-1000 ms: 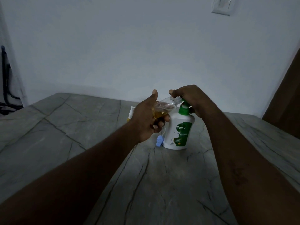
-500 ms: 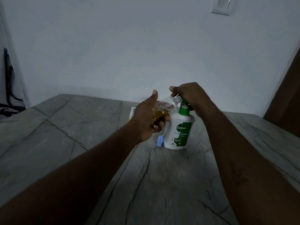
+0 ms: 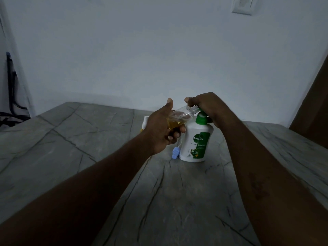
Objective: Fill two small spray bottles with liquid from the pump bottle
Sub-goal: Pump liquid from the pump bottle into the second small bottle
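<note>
A white pump bottle point(image 3: 196, 142) with a green label and green pump stands on the grey stone table point(image 3: 79, 139). My right hand point(image 3: 207, 107) lies curled over the pump head, covering it. My left hand point(image 3: 160, 129) grips a small clear spray bottle point(image 3: 179, 116), tilted, its open neck against the pump spout. Yellow liquid sits in the low end of that bottle. A blue spray cap point(image 3: 175, 153) with its thin tube lies on the table left of the pump bottle. Behind my left hand shows part of a second small bottle point(image 3: 144, 123), white-topped with a bit of yellow.
A white wall rises behind the table, with a light switch plate point(image 3: 243, 5) at the top right. Dark cables point(image 3: 12, 96) hang at the far left. A brown panel point(image 3: 314, 110) stands at the right edge.
Both hands and the bottles have kept their places. The view has shifted slightly.
</note>
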A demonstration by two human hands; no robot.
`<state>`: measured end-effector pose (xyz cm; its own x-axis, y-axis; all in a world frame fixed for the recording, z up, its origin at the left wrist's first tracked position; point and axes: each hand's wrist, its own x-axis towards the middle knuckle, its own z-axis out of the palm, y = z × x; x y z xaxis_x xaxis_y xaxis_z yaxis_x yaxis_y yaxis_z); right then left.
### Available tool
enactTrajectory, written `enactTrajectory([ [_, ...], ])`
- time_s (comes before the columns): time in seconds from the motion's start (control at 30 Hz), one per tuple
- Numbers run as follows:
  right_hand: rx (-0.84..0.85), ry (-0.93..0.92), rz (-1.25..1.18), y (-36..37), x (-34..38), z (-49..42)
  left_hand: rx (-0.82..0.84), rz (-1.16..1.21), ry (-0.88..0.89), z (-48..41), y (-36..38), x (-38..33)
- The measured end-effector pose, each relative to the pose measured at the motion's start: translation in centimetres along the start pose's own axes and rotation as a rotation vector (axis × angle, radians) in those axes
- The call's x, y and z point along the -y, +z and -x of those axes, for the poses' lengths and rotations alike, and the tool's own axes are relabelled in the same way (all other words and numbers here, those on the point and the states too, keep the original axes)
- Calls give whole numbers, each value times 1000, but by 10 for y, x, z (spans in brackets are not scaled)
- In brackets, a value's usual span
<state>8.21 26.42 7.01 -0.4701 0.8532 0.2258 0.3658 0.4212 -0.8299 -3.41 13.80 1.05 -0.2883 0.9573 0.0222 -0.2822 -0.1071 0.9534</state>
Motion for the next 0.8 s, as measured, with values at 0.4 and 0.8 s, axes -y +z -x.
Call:
enactTrajectory([
  [0.4, -55, -114, 103, -4, 5, -3, 22, -12, 7, -1, 0, 1],
  [0.8, -39, -38, 59, 0, 0, -8, -23, -31, 18, 7, 3, -2],
])
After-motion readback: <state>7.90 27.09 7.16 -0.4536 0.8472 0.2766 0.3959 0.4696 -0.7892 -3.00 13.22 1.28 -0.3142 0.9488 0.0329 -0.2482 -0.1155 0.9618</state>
